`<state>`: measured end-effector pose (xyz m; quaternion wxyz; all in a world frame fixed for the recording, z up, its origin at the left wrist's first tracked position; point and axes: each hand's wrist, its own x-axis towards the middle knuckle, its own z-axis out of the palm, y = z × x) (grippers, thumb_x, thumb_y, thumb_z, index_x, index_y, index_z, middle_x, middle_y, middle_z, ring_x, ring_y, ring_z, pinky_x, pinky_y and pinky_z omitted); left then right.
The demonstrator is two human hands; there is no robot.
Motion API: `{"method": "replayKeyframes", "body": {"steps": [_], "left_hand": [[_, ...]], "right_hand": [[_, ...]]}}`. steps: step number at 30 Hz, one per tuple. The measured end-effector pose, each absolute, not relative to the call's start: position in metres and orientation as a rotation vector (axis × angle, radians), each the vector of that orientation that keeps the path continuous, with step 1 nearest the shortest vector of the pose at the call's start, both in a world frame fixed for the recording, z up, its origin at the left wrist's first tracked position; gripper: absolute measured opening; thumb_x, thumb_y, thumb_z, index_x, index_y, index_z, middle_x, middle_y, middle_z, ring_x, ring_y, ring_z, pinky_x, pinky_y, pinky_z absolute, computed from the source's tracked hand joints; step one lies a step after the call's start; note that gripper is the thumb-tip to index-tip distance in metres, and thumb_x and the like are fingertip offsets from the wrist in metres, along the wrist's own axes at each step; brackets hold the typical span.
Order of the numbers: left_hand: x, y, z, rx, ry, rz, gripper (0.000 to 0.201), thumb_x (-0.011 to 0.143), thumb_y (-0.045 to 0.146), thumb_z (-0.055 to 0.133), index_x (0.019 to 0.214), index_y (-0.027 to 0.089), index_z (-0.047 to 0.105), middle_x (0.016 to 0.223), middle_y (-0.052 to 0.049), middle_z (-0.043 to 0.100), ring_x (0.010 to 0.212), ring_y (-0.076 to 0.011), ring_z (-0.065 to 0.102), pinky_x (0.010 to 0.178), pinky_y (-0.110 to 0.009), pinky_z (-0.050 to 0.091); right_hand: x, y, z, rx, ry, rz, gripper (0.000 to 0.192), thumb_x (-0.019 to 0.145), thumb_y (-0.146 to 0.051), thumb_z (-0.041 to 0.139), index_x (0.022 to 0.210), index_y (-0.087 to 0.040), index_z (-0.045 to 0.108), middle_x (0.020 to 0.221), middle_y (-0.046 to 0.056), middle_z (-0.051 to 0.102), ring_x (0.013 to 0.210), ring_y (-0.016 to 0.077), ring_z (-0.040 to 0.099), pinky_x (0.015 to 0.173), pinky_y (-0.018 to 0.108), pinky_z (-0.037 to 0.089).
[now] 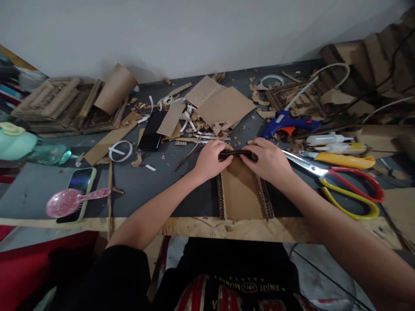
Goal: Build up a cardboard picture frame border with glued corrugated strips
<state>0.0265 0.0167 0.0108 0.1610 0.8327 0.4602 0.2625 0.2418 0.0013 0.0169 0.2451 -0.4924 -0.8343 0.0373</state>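
My left hand and my right hand pinch the two ends of a short dark corrugated cardboard strip. They hold it across the far end of a cardboard tray, whose long sides carry raised corrugated edges. Thumbs press from the near side, and the other fingers curl behind the strip. Whether the strip touches the tray's base is hidden by my hands. To the right of my right hand lie large scissors with one red and one yellow handle. Just beyond that hand is a blue glue gun.
Cardboard pieces and torn scraps litter the back. A black phone lies left of them. A pink hairbrush rests on another phone. Stacked cardboard frames stand back left, beside a bottle. A wooden edge borders the table's front.
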Motion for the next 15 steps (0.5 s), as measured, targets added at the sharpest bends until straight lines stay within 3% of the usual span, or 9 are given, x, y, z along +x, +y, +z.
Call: {"method": "replayKeyframes", "body": {"steps": [11,15], "left_hand": [[0.0293,0.0167,0.013,2.419,1.316,0.702,0.017,0.09,0.025,0.068,0.106,0.02,0.072,0.105,-0.007,0.071,0.106,-0.0249,0.065,0.096,-0.043,0.053],[0.0298,0.0181,0.0129,2.426,1.318,0.67,0.014,0.092,0.026,0.067,0.102,0.018,0.072,0.104,-0.008,0.072,0.105,-0.025,0.065,0.096,-0.043,0.053]], "right_hand": [[0.2394,-0.0016,0.0186,-1.371,-2.324,0.112,0.024,0.096,-0.028,0.055,0.097,-0.017,0.075,0.095,0.012,0.067,0.081,0.0211,0.065,0.062,0.032,0.048],[0.2406,-0.0031,0.0231,-1.438,-2.356,0.078,0.023,0.096,-0.028,0.054,0.098,-0.021,0.077,0.098,0.009,0.068,0.078,0.0195,0.064,0.055,0.03,0.04]]}}
